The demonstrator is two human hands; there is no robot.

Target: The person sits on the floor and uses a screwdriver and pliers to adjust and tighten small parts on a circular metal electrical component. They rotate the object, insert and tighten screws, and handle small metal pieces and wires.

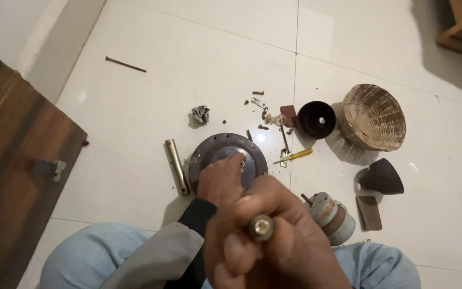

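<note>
- Motor housing (209, 151): round grey disc flat on the tiled floor (151, 96), just ahead of the seated person's knees; apparently partly dismantled, with screws and small parts (266, 107) already out and scattered beyond it; some fastenings seem still in place.
- Left hand (220, 179): resting on the disc's centre, fingers curled down onto it, holding nothing separate.
- Right hand (274, 241): closed tight around a tool handle (261, 227), butt end facing up.
- Nearby: metal tube (177, 166) beside the disc, yellow screwdriver (295, 156), small motor (331, 217), dark cup (316, 120), wicker basket (372, 116).
</note>
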